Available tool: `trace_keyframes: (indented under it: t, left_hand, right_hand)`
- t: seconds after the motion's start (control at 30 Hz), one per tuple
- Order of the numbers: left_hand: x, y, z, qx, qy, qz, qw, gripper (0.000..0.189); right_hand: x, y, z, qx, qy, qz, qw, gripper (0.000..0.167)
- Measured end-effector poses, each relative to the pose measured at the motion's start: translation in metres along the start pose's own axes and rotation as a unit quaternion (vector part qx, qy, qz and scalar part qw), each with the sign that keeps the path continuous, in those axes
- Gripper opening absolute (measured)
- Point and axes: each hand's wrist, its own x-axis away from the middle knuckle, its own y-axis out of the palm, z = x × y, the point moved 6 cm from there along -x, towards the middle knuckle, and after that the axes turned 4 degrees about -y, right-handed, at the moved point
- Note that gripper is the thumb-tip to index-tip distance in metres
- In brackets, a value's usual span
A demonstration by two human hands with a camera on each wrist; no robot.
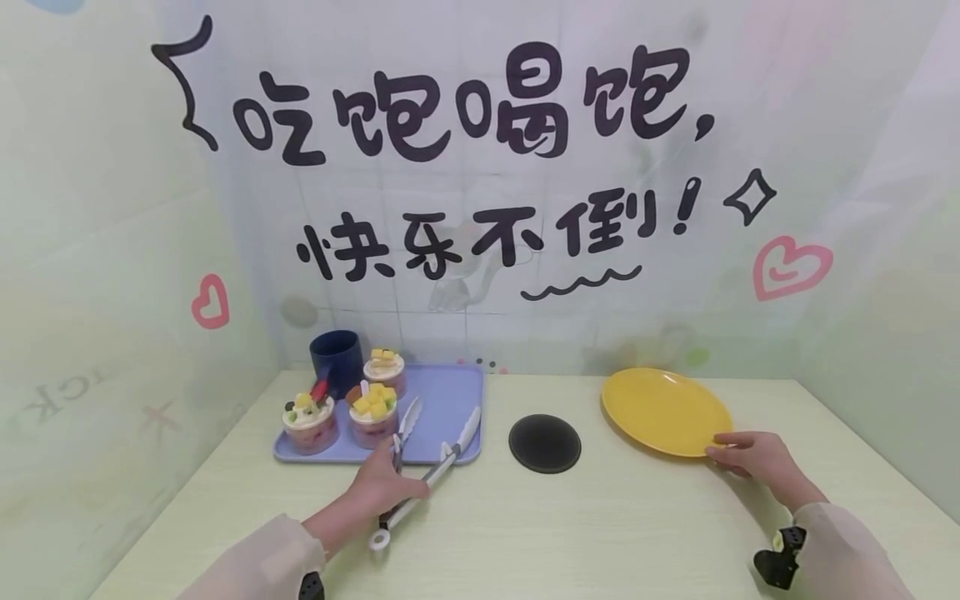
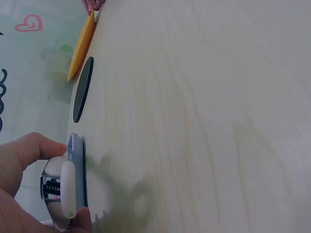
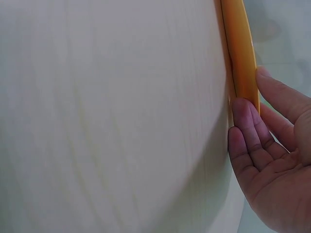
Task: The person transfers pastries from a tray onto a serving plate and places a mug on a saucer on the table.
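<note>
In the head view my left hand grips food tongs around the handles. The tongs' two arms spread apart, with their tips over the blue tray. From the left wrist, the hinge end of the tongs shows between thumb and fingers. On the right, my right hand pinches the near right rim of a yellow plate. Its thumb lies on the upper side and its fingertips sit under the rim, as the plate shows in the right wrist view.
A dark blue mug and three dessert cups stand on the tray's left part: a front left cup, a middle cup and a back cup. A round black coaster lies between tray and plate. A printed wall sheet rises behind.
</note>
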Motion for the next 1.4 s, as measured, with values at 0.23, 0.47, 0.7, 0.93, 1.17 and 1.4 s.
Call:
trace_keyframes:
  t: [0.23, 0.47, 0.7, 0.93, 1.17, 1.4]
  left_hand:
    - [-0.001, -0.004, -0.003, -0.009, 0.001, 0.006, 0.9999, 0.087]
    - [-0.002, -0.011, -0.002, -0.03, 0.0, 0.003, 0.9995, 0.091]
    - [-0.003, -0.015, -0.003, -0.03, 0.002, 0.003, 0.9996, 0.089]
    - [-0.005, -0.014, -0.009, 0.001, -0.023, -0.003, 0.9997, 0.088]
    - [-0.004, -0.011, -0.014, 0.044, -0.032, 0.006, 0.9985, 0.087]
    - [-0.005, -0.008, -0.014, 0.002, -0.017, 0.034, 0.9993, 0.096]
  right_hand:
    - [-0.001, 0.0, -0.001, 0.006, -0.003, -0.005, 1.0, 0.063]
    - [-0.004, -0.001, 0.001, 0.009, 0.001, -0.005, 0.9999, 0.062]
    - [-0.005, -0.001, 0.0, 0.007, 0.002, -0.006, 1.0, 0.063]
    - [-0.002, -0.001, -0.001, 0.005, -0.001, -0.008, 1.0, 0.065]
    - [-0.001, 0.0, -0.002, 0.007, -0.005, -0.007, 0.9999, 0.066]
    - [-0.001, 0.0, 0.0, 0.002, 0.0, -0.003, 1.0, 0.064]
